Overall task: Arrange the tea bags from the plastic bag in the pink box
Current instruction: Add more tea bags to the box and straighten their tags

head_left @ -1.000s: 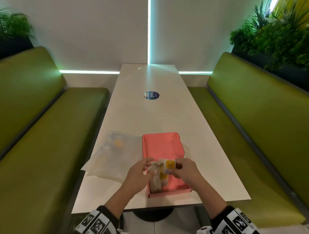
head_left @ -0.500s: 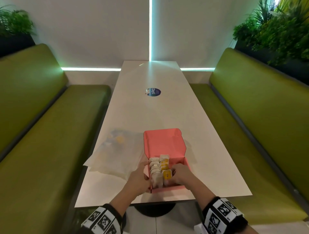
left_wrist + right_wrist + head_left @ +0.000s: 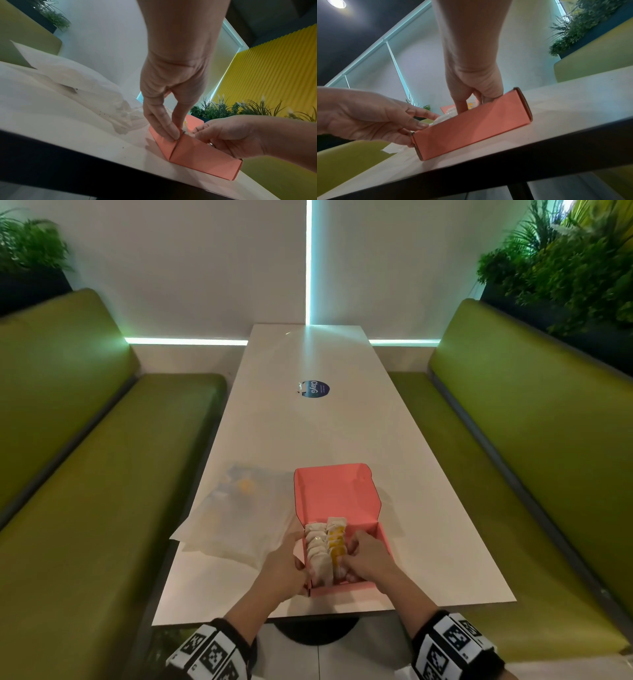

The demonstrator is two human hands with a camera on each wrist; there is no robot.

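Note:
The pink box (image 3: 385,542) stands open near the front edge of the table, its lid laid back. A row of white tea bags (image 3: 317,546) with yellow tags fills its left part. My left hand (image 3: 291,570) pinches the box's left wall at the near corner, one finger outside and one inside (image 3: 175,134). My right hand (image 3: 356,556) reaches into the box with curled fingers on the nearest tea bags; its thumb lies over the near wall (image 3: 491,94). The clear plastic bag (image 3: 239,518) lies left of the box, with a yellow tag (image 3: 245,485) showing inside it.
The long white table (image 3: 308,433) carries a round blue sticker (image 3: 313,389) further back. Green benches (image 3: 102,474) run along both sides. The box stands close to the table's front edge (image 3: 488,174). Plants line the top of the bench backs.
My right hand brought a yellow-tagged tea bag down from above the box into the near end of the row. My left hand dropped to the box's left wall.

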